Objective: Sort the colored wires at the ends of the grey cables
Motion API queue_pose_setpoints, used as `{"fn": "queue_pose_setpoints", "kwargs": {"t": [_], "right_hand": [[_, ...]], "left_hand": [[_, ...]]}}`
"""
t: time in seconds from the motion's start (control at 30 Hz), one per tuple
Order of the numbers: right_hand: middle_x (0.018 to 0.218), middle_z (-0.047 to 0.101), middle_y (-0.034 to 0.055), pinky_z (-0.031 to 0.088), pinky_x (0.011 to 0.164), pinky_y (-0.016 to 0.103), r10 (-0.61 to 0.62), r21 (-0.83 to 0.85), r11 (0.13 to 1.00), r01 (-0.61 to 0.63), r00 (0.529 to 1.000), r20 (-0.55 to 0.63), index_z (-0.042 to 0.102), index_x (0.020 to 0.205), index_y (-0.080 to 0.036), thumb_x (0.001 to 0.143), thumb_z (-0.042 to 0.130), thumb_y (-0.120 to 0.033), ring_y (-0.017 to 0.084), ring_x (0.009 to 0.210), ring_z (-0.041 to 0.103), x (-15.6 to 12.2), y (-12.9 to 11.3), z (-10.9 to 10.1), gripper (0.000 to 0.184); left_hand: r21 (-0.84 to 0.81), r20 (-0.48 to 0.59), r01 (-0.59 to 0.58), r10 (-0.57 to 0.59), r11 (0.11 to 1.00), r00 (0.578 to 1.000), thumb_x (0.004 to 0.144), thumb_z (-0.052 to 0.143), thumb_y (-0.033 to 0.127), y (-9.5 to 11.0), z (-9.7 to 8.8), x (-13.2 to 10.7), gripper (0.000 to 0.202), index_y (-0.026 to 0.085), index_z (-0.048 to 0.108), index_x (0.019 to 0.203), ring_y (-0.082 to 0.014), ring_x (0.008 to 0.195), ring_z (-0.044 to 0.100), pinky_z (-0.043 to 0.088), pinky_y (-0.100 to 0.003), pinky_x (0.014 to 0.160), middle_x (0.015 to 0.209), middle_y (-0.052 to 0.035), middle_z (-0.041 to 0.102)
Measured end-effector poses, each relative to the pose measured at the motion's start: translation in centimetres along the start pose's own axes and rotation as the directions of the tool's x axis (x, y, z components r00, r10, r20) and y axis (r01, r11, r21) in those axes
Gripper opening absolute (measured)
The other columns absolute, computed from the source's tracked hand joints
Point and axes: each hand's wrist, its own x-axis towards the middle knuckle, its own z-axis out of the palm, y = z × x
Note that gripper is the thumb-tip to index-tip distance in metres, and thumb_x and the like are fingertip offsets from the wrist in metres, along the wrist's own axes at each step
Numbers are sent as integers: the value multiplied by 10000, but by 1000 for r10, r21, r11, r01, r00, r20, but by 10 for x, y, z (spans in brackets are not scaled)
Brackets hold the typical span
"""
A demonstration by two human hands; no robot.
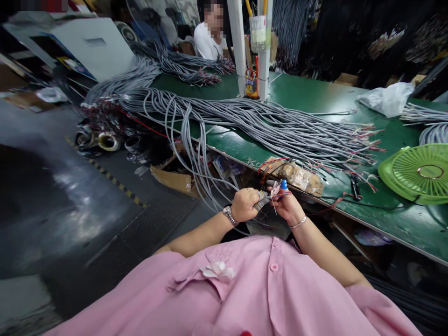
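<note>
A cable workshop: just beyond the fingers runs a long, glossy green-topped bench heaped with long, round grey cables ending in thin coloured wires. Farther past the fingers, more blue-grey cables hang in a dense curtain, and 1 co-worker in a white top is beyond the bench. Left of the fingers, a yellow-and-black striped line marks the grey floor.
</note>
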Motion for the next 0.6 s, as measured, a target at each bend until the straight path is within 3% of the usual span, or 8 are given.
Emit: {"fn": "queue_pose_setpoints", "kwargs": {"t": [0.2, 0.37, 0.6], "right_hand": [[624, 639, 6, 239, 336, 185, -62, 50, 996, 68, 991, -116, 624, 726, -171, 707, 786, -527, 59, 423, 421, 2, 0, 11, 392], [550, 569, -17, 262, 328, 195, -152, 2, 988, 153, 983, -102, 586, 686, -183, 731, 747, -580, 57, 408, 404, 2, 1, 14, 430], [540, 551, -12, 333, 374, 222, -180, -30, 984, 178, 978, -106, 582, 663, -187, 743, 722, -605, 81, 440, 437, -1, -2, 20, 448]], "left_hand": [[-6, 13, 7, -6, 1000, 1000, 890, 559, 307, -4, 7, -3, 184, 174, 673, 836, -161, 653, 591, 449, -286, 633, 710, -63, 681], [-14, 19, -17, 17, 1000, 1000, 885, 560, 300, -7, 12, -7, 168, 179, 662, 829, -167, 652, 584, 445, -292, 637, 709, -63, 676], [-90, 66, -11, 17, 996, 998, 897, 542, 329, -8, 17, -9, 207, 177, 659, 819, -170, 653, 572, 440, -293, 641, 705, -68, 655]]}}
